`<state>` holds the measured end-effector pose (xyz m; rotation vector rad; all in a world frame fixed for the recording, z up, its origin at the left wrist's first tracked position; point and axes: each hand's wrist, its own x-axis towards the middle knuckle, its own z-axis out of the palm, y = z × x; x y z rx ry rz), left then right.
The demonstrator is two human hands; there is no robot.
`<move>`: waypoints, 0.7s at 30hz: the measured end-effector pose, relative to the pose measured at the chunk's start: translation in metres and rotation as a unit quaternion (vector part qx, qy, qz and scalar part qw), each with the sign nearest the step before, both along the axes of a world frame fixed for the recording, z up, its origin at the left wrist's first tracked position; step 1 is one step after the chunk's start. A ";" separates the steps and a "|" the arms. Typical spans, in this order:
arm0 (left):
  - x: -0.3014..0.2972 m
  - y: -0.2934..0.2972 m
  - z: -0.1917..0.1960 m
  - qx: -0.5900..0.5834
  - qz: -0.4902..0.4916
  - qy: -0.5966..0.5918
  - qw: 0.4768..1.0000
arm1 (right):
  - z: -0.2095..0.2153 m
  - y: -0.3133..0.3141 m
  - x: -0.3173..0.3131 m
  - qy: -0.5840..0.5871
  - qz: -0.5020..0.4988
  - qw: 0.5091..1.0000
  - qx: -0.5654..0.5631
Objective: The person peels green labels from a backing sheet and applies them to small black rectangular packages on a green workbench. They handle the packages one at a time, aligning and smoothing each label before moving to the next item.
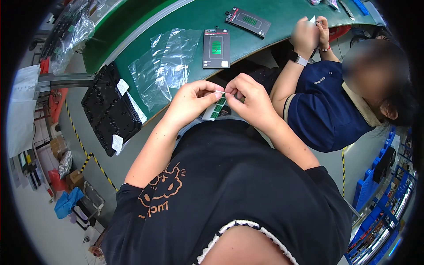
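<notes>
Close in front of my body, a narrow white strip with green rectangular stickers (218,108) hangs tilted between my hands. My left hand (194,100) is closed, thumb and forefinger pinching the strip's upper end. Just beside it, the fingers of my right hand (251,100) are closed in a pinch at the same end, by its right edge. Whether one sticker is lifted off there is too small to tell. Beyond my hands, a flat black retail box with a green window (216,59) lies on the green table (194,13).
A second black box (248,23) lies farther back. Clear plastic bags (171,55) spread over the table's left part. A black moulded tray (108,104) with white papers stands at the left edge. At right, a co-worker in a navy shirt (324,104) handles something small.
</notes>
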<state>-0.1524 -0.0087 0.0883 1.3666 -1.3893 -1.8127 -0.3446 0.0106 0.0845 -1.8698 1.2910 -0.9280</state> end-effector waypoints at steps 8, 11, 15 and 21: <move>-0.004 0.001 -0.008 -0.032 0.020 -0.040 0.999 | -0.002 0.001 -0.002 0.012 0.002 1.000 -0.001; -0.008 0.000 -0.004 0.022 0.033 -0.051 0.998 | -0.009 0.004 -0.002 0.028 -0.018 0.998 -0.051; -0.010 0.002 -0.010 0.084 0.073 0.010 0.994 | -0.013 0.009 0.000 0.065 -0.038 0.990 -0.118; -0.006 0.004 -0.021 0.169 0.121 0.077 0.975 | -0.009 0.013 0.003 0.036 -0.041 0.985 -0.165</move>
